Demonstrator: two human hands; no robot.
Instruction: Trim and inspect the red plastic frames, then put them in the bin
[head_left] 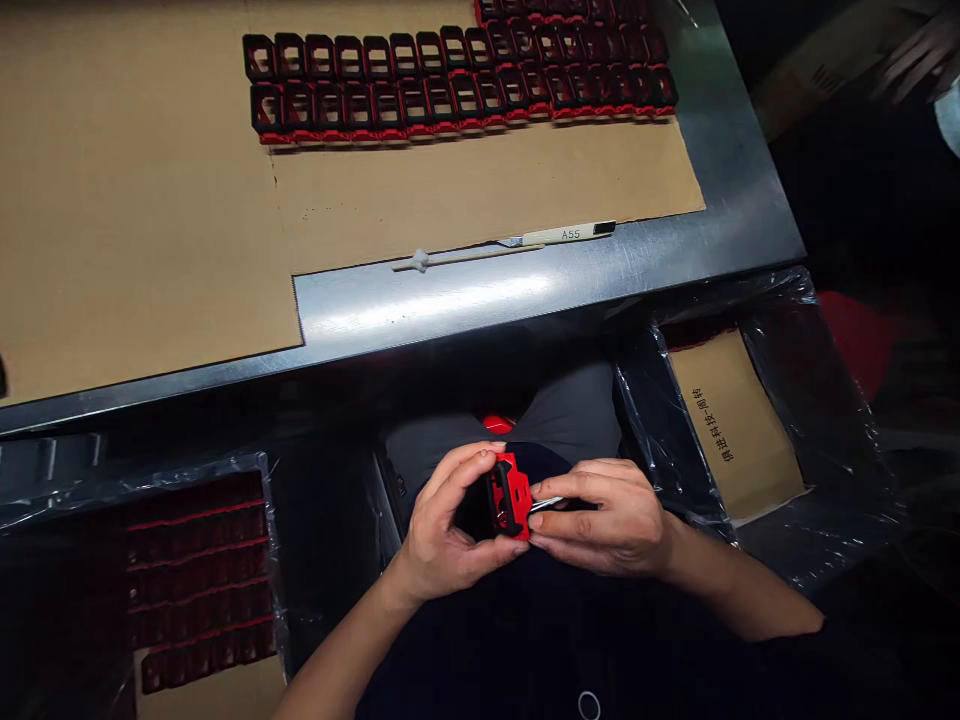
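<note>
My left hand (454, 525) grips a red and black plastic frame (510, 497) from its left side, with the fingers curled around it. My right hand (607, 520) pinches a thin silver metal piece (547, 503) between thumb and fingers. The tip of that piece meets the frame's right side. Both hands are low over my lap, and the hands partly hide the frame. A small red object (499, 424) shows just beyond them, between my grey trouser legs.
On cardboard (150, 220) covering a steel table (480, 310) stand two long rows of similar frames (450, 85). A pen-like tool marked A55 (566, 235) and a pale plastic stick (450, 257) lie near the cardboard edge. Plastic-lined bins sit on either side of me, the left one (195, 570) holding stacked frames.
</note>
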